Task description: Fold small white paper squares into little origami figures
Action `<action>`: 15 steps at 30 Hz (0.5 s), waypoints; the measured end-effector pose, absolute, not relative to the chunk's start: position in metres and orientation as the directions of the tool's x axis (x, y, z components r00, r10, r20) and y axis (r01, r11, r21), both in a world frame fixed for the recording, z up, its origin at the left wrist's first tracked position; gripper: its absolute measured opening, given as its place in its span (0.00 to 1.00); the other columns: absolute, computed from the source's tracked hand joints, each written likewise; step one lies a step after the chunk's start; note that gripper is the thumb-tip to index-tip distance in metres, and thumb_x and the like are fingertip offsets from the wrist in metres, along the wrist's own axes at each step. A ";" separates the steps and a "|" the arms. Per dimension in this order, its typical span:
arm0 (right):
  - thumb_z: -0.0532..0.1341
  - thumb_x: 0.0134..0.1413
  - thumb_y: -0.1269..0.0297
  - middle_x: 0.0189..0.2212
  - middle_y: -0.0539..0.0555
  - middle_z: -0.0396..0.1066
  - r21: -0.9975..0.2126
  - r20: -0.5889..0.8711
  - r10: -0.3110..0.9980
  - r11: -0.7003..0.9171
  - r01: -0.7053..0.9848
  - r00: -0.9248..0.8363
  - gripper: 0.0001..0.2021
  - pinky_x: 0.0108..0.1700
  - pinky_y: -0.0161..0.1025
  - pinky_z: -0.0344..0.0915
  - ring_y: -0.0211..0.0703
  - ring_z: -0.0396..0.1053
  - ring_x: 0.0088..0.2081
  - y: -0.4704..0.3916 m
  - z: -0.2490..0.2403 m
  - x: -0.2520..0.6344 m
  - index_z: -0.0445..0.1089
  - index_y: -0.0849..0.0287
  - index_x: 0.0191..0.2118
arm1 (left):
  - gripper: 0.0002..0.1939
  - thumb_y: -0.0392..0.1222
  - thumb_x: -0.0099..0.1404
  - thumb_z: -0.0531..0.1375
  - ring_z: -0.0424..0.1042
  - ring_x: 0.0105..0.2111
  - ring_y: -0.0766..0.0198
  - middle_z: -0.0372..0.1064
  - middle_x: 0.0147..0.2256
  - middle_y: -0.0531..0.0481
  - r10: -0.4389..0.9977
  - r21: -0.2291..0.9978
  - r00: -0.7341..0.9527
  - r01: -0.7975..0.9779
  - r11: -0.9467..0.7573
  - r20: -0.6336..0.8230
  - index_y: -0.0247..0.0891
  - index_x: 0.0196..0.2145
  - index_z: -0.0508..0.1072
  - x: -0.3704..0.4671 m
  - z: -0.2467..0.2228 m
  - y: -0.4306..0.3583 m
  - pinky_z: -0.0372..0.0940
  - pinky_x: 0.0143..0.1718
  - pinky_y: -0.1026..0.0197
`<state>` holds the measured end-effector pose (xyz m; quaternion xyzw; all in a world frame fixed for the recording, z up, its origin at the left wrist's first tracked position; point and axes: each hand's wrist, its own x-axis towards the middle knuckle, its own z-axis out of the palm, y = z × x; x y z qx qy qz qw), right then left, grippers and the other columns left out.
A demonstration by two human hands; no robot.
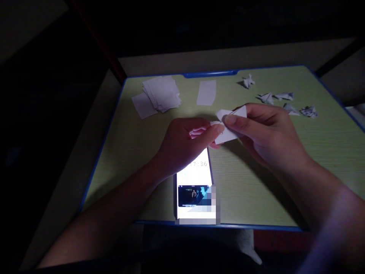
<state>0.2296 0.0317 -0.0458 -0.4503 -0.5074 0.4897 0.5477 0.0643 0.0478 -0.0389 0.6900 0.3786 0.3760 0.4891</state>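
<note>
A small white folded paper [232, 131] is held in the air between both hands, above the table. My left hand [188, 139] pinches its left corner, with the thumb on top and the fingers mostly beneath. My right hand [265, 129] grips the right part, its thumb pressed flat on the upper face near a fold. Under and in front of my left hand lies a lit phone [194, 179], its upper part covered by that hand. The screen shows digits and a small video window; its lower right corner is blurred out.
A pile of white paper sheets [162, 91] lies at the back left of the greenish table [128, 152], which has a blue rim. One single sheet [207, 92] lies at the back middle. Several crumpled-looking folded paper pieces [266, 98] sit at the back right. The surroundings are dark.
</note>
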 end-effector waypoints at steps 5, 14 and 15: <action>0.68 0.45 0.67 0.19 0.46 0.70 -0.984 0.149 0.989 0.150 -0.096 0.017 0.06 0.26 0.32 0.60 0.32 0.65 0.23 0.030 -0.046 0.229 0.73 0.58 0.22 | 0.10 0.42 0.61 0.59 0.73 0.25 0.68 0.74 0.25 0.52 0.881 0.971 0.455 0.123 -0.206 0.129 0.35 0.26 0.75 0.064 -0.042 0.049 0.68 0.27 0.66; 0.68 0.46 0.66 0.22 0.48 0.72 -0.985 0.174 0.984 0.174 -0.010 0.024 0.05 0.27 0.34 0.61 0.34 0.67 0.24 0.029 -0.047 0.232 0.74 0.58 0.24 | 0.05 0.37 0.58 0.60 0.76 0.29 0.67 0.76 0.30 0.51 0.868 0.986 0.486 0.064 -0.155 0.105 0.34 0.32 0.74 0.067 -0.045 0.047 0.71 0.30 0.67; 0.68 0.46 0.65 0.22 0.48 0.72 -0.985 0.171 0.985 0.171 -0.004 0.019 0.05 0.27 0.34 0.61 0.34 0.68 0.25 0.029 -0.047 0.232 0.74 0.58 0.24 | 0.04 0.36 0.59 0.60 0.76 0.29 0.67 0.76 0.30 0.51 0.868 0.985 0.484 0.063 -0.159 0.109 0.34 0.32 0.74 0.067 -0.045 0.048 0.71 0.29 0.68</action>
